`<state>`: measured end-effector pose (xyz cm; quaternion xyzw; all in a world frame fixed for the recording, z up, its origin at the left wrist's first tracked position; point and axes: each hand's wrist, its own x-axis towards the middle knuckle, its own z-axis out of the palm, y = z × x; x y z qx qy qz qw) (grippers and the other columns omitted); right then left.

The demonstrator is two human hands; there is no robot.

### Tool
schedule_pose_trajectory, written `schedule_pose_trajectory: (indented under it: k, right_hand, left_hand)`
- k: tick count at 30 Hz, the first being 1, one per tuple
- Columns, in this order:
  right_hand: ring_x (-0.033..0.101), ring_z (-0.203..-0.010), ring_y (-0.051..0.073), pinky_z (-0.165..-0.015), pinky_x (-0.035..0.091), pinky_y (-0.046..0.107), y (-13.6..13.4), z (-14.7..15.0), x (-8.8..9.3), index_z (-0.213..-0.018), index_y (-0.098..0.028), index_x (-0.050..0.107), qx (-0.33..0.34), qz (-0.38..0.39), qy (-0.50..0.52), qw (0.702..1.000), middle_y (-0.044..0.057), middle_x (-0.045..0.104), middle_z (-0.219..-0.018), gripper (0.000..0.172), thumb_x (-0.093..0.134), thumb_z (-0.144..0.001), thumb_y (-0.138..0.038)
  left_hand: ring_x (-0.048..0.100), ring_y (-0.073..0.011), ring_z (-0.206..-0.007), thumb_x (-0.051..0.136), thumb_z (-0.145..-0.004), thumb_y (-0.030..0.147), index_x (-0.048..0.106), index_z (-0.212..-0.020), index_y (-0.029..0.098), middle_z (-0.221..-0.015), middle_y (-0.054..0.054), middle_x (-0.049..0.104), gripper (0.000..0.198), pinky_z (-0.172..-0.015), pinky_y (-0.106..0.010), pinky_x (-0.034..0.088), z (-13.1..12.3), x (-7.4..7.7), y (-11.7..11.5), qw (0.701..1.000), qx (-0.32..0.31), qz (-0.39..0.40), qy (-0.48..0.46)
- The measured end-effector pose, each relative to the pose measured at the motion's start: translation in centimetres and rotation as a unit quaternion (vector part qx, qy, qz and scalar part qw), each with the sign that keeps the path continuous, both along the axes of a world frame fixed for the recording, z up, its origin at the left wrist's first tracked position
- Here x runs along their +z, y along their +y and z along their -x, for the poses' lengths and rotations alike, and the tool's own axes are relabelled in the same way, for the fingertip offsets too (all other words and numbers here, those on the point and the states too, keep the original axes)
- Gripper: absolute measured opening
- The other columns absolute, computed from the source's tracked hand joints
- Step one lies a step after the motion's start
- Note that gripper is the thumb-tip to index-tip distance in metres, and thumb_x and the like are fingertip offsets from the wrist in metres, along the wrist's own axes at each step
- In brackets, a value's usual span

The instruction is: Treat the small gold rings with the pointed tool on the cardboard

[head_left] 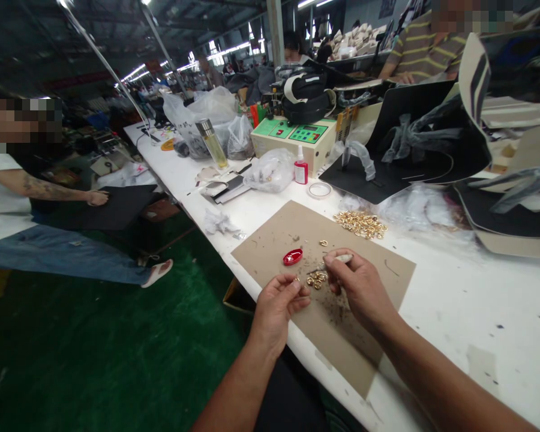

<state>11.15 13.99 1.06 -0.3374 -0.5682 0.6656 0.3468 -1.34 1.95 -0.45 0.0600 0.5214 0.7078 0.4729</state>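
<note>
My left hand [279, 300] pinches a small gold metal ring [296, 279] between thumb and fingertips over a brown cardboard sheet [369, 282]. In my right hand [357, 282] is a thin white-handled tool [337, 260], its tip pointing left toward that ring. A little heap of gold rings [317, 279] lies on the cardboard between the two hands. Just above them sit a small red cap holding liquid [292, 257] and a single gold ring [323, 243].
A larger pile of gold rings [360, 223] lies on the white table [454, 300] behind the cardboard. Further back are a red-capped bottle [301, 168], a tape roll [319, 190], plastic bags, a green-panelled machine [297, 137] and black material. A person in jeans [49, 252] sits at left.
</note>
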Motion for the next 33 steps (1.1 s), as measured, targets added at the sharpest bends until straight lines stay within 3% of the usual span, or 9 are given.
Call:
schedule_pose_trajectory:
  k: [5,11,17,24,33]
  right_hand:
    - [0.053,-0.051,0.013,-0.051,0.041,0.025,-0.1,-0.1,0.2,-0.091,-0.020,0.067,-0.002,-0.011,-0.008,1.000,-0.004,0.059,-0.059,0.030,0.071,-0.091,-0.049]
    - [0.054,-0.051,0.013,-0.052,0.042,0.025,-0.2,-0.2,0.6,-0.091,-0.020,0.066,0.003,-0.019,-0.019,1.000,-0.004,0.060,-0.059,0.030,0.070,-0.092,-0.050]
    - [0.052,-0.052,0.013,-0.051,0.040,0.025,-0.6,-0.3,1.2,-0.090,-0.019,0.068,0.010,-0.083,-0.073,0.994,-0.003,0.060,-0.059,0.031,0.069,-0.091,-0.050]
    - [0.048,-0.045,0.012,-0.047,0.036,0.024,-1.0,-0.3,1.5,-0.087,-0.020,0.070,0.017,-0.161,-0.134,0.978,-0.005,0.056,-0.052,0.029,0.066,-0.091,-0.048]
    - [0.044,-0.042,0.010,-0.045,0.032,0.024,-1.2,-0.2,1.4,-0.085,-0.021,0.070,0.032,-0.184,-0.154,0.970,-0.006,0.054,-0.051,0.026,0.065,-0.091,-0.046]
  left_hand:
    - [0.072,-0.0155,-0.075,0.093,-0.071,0.036,0.063,-0.097,0.015,-0.085,-0.003,0.071,0.044,-0.062,-0.024,0.063,0.0,0.0,0.1,1.000,-0.009,-0.005,-0.018]
    - [0.073,-0.0152,-0.078,0.094,-0.067,0.025,0.064,-0.096,0.014,-0.089,-0.003,0.073,0.044,-0.071,-0.024,0.063,-0.2,-0.2,0.0,1.000,-0.006,-0.006,-0.010]
    - [0.073,-0.0169,-0.080,0.092,-0.068,0.025,0.065,-0.101,0.014,-0.090,-0.002,0.072,0.044,-0.071,-0.028,0.062,-0.5,-1.1,0.2,0.997,-0.010,-0.015,0.074]
    - [0.068,-0.0121,-0.083,0.089,-0.071,0.021,0.065,-0.113,0.017,-0.091,0.000,0.072,0.049,-0.078,-0.023,0.055,-0.7,-2.3,0.4,0.989,-0.003,-0.030,0.144]
    - [0.068,-0.0132,-0.086,0.083,-0.074,0.017,0.063,-0.120,0.018,-0.093,-0.001,0.073,0.050,-0.078,-0.024,0.052,-0.9,-2.0,0.4,0.985,-0.014,-0.028,0.171]
